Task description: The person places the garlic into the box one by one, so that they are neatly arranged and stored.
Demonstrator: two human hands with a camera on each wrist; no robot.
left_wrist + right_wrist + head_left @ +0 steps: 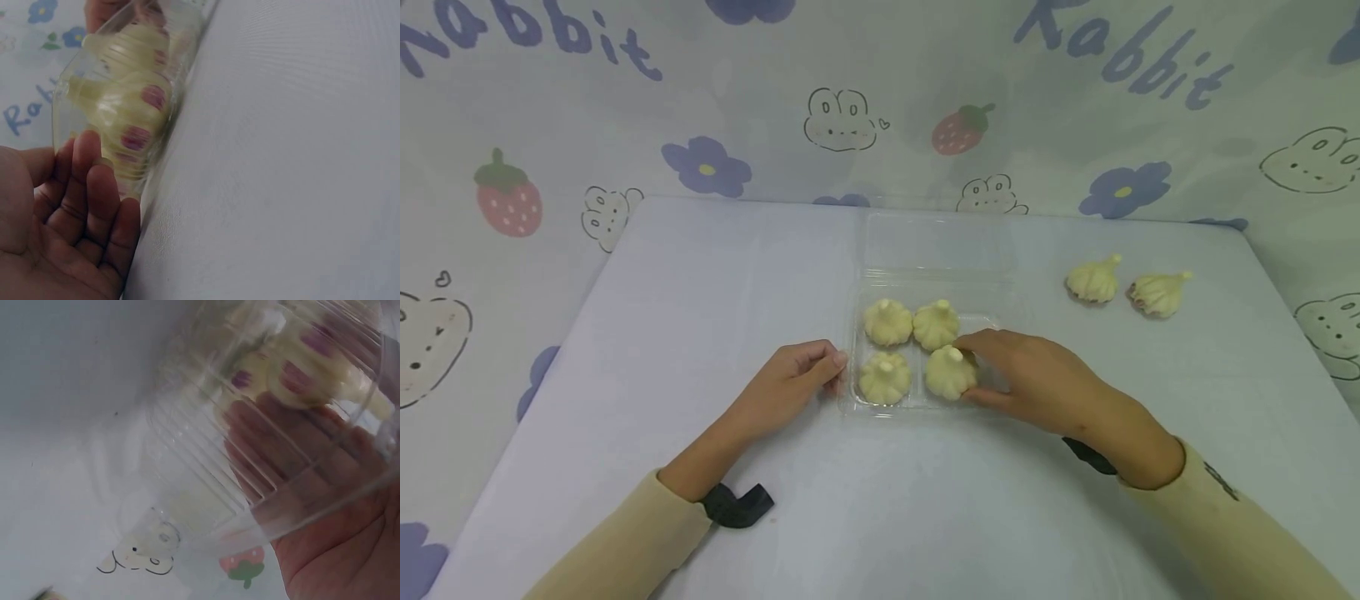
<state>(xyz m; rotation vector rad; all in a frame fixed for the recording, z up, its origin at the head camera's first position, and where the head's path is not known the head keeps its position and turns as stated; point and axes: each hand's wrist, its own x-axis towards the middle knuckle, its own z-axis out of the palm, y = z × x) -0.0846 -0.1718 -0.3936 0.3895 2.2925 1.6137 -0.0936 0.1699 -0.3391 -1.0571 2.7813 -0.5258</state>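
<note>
A right hand (1045, 375) grips a pale cream, stubby-stemmed garlic bulb (951, 375) in a clear plastic hinged container (940, 275).
The hand angles in from the right, back upward, thumb and fingers spanning the bulb's right side, beside three similar cream bulbs (887, 322); the left hand (778, 390), fingers curled, pinches the container's left edge.

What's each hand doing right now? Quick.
Left hand: closed, thumb and fingers holding the left edge of the clear container.
Right hand: closed, pinching a garlic bulb inside the container.
</note>
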